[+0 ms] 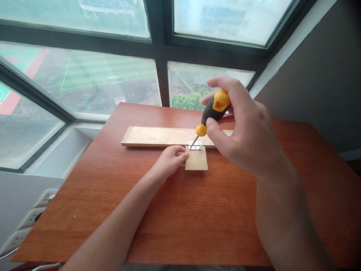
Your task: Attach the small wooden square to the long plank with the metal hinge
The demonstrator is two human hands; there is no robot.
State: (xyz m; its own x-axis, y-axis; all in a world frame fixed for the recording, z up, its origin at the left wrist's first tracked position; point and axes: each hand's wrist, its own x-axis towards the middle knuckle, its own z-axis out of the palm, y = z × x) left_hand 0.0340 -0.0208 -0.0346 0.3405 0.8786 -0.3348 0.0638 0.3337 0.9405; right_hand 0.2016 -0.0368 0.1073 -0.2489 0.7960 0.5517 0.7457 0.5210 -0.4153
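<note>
My right hand (245, 124) is closed around a yellow and black screwdriver (212, 113), tilted with its handle up to the right. Its tip reaches down to the left part of a small silver hinge (195, 146). The hinge spans a long pale wooden board (158, 136) and a small square wooden piece (196, 160) on the near side. At that piece's left edge, my left hand (172, 160) pinches it between thumb and fingers. Whether the tip sits in a screw head is too small to tell. My right hand covers the long board's right end.
Everything rests on a reddish-brown wooden table (186, 214). Large windows with dark frames (162, 49) stand behind it, and a grey wall (324, 82) is at the right. White power sockets (31, 218) line the lower left beside the table edge.
</note>
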